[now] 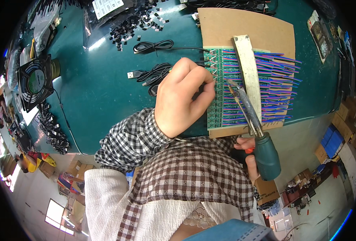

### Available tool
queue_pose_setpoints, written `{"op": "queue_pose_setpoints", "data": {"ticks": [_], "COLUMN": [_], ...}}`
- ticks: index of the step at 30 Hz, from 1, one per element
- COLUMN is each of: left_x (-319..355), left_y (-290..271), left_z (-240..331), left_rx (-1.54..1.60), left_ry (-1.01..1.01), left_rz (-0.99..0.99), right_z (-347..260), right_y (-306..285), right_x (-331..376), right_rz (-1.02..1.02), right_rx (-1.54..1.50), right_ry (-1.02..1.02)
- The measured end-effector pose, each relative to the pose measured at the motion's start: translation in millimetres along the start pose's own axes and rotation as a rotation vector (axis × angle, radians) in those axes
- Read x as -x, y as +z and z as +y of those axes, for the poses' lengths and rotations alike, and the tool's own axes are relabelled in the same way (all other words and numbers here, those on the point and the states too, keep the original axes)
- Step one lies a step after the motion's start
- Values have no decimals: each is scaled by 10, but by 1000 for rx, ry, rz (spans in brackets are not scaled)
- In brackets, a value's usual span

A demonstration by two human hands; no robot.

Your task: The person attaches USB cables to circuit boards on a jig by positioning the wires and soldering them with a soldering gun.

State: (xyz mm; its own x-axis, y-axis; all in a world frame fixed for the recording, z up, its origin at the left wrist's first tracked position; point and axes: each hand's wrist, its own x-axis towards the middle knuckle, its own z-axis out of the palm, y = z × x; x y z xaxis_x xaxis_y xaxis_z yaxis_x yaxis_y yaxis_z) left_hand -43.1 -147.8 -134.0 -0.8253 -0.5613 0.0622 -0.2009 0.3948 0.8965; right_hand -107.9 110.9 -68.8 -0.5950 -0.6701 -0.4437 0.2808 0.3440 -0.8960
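Observation:
My left hand (184, 98) is closed in a pinch at the left edge of a green circuit board panel (215, 108). Its fingertips meet the thin wire end of a black cable there, and the hand hides most of that cable. Coiled black USB cables (156, 73) lie beside it, some with wires reaching the panel's pads. My right hand (246, 143), partly hidden, grips a soldering iron (267, 156) by its dark green handle. The iron's tip points up and left over the panel, close to the pads. Blue, red and black ribbon wires (276, 82) fan out to the right.
A worn metal bar (248, 72) lies across the ribbon wires on a brown cardboard sheet (246, 24). A small fan (36, 82) stands at the left. Small black connectors (125, 34) are scattered at the back, and a solder-stained tray (320, 38) sits far right.

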Motion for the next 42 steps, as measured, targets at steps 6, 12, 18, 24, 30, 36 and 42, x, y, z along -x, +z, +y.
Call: {"op": "queue_pose_setpoints", "data": {"ticks": [6,12,18,24,30,36,42], "left_x": [0,-14,-31,-106,-148,-154,-142], "left_y": [20,-15,-69,-123,-158,-77,-85], "left_z": [-9,-27,-62,-78,-79,-94,-89], "left_rx": [-14,-12,-30,-81,-165,-102,-135], "left_ry": [20,37,130,220,267,289,332], "left_rz": [16,-25,-67,-122,-209,-157,-147], "right_z": [68,56,60,43,34,30,33], "right_y": [-14,-23,1,41,77,62,26], "right_x": [24,48,33,42,35,32,32], "right_rz": [-7,-2,18,99,162,142,87], "right_rx": [-36,-11,-39,-38,-50,-60,-34], "right_ry": [-14,14,-17,19,7,1,6]}}
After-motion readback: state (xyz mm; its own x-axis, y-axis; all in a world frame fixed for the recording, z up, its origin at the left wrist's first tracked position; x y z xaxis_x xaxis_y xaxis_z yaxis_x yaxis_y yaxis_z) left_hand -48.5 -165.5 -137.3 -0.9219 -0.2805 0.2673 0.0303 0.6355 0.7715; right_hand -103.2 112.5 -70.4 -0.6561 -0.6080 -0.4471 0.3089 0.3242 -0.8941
